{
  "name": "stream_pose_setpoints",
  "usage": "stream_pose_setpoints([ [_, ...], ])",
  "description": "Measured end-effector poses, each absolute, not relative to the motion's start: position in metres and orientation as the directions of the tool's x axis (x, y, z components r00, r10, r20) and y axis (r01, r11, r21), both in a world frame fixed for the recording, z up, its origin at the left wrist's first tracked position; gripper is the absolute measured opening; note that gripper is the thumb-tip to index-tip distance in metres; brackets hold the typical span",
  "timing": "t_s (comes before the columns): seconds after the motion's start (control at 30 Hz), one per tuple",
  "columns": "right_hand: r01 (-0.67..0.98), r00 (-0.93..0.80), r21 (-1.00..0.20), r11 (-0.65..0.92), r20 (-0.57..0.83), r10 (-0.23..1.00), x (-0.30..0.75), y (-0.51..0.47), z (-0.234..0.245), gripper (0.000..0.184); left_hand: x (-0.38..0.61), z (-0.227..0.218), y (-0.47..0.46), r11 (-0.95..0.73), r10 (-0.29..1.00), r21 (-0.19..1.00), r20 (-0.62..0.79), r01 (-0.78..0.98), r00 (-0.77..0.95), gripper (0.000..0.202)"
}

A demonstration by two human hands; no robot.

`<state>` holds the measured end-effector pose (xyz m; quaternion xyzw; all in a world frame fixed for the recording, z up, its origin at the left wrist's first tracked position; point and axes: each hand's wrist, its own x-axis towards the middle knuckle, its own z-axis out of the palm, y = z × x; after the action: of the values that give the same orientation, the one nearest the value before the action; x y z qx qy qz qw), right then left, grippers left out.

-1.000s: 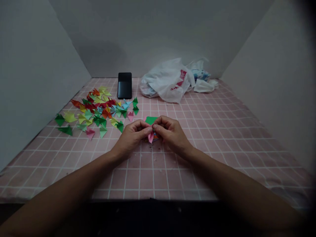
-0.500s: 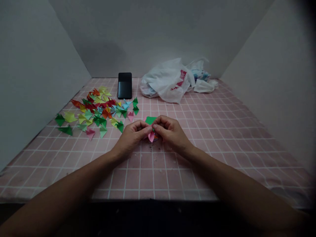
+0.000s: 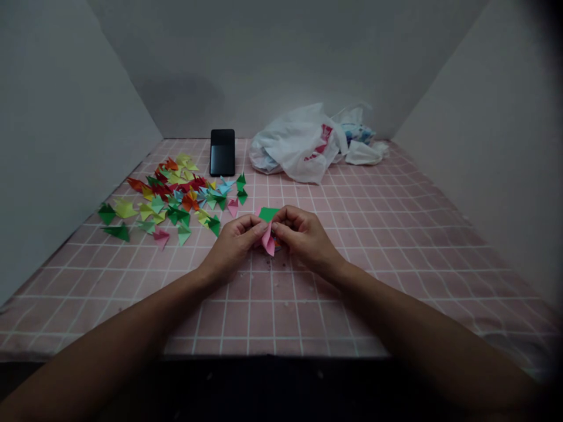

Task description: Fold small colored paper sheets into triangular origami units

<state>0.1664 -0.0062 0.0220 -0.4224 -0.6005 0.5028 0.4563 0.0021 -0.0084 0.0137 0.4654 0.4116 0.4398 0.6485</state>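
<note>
Paper pieces [image 3: 176, 196], folded into small points of many colours, lie scattered on the left part of the desk [image 3: 396, 246], well apart from my hands. A dark phone [image 3: 222, 152] stands behind them, against the back wall.

I read the left hand [image 3: 233, 243] as curled, with thumb and forefinger pinching the left edge of a pink paper [image 3: 268, 239]. The pink paper sits at the centre of the desk, held just above the surface, exactly between the two hands. Its long axis runs from the pinched upper end down toward me, and the pointed tip hangs free below the fingertips. Neither hand is nearer: both meet on it at the same height.

A green sheet [image 3: 268, 213] lies flat just behind the fingers, partly hidden by them. I cannot tell whether more sheets lie under it.

The right hand [image 3: 305, 237] is curled likewise, thumb and forefinger pinching the right edge of the pink paper. A white plastic bag [image 3: 299, 143] rests at the back right, well apart.
</note>
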Motion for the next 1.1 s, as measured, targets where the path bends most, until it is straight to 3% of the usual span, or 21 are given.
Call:
stream_pose_setpoints([
  [0.53,0.088,-0.207,-0.98,0.177,0.156,0.966,0.1669,-0.006,0.0189,0.012,0.0002,0.0163,-0.0089,0.144,0.956,0.987,-0.118,-0.076,0.268,0.028],
  [1.1,0.098,-0.198,-0.98,0.173,0.151,0.968,0.1649,-0.008,0.0201,0.011,0.0001,0.0208,-0.0075,-0.013,0.968,1.0,0.008,0.019,0.251,0.024],
])
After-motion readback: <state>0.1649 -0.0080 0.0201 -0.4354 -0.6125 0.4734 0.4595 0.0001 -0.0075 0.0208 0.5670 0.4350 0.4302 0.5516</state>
